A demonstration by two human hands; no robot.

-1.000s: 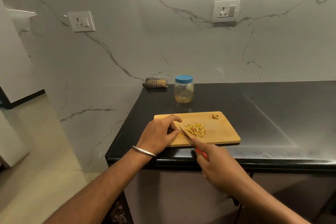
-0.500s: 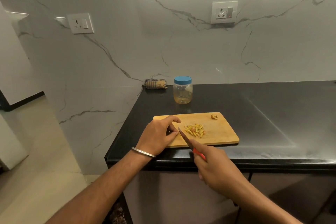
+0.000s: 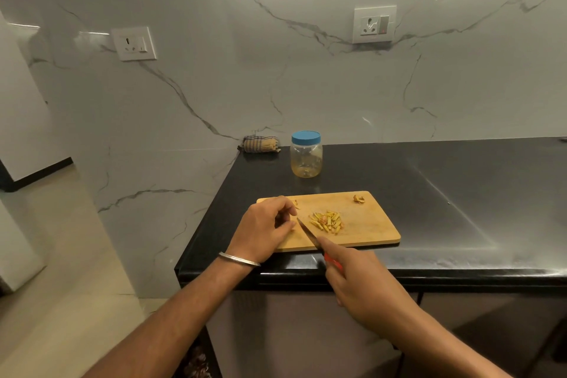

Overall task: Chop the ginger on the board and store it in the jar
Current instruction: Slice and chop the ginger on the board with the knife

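A wooden cutting board lies near the front edge of the black counter. A small heap of yellow ginger strips sits at its middle, and a lone ginger scrap lies at the far right corner. My right hand grips a red-handled knife; the blade tip rests on the board just left of the heap. On the board's left end rests my left hand, fingers curled beside the blade; whether it pinches a ginger piece is hidden. Behind the board stands a clear jar with its blue lid on.
A rolled checked cloth lies at the counter's back left corner against the marble wall. The black counter stretches to the right of the board. Its left edge drops to the floor just beside my left hand. Two wall sockets sit above.
The camera has tilted a little; the hands, knife and ginger heap stay almost where they were. A small ginger bit now shows beyond my left fingers.
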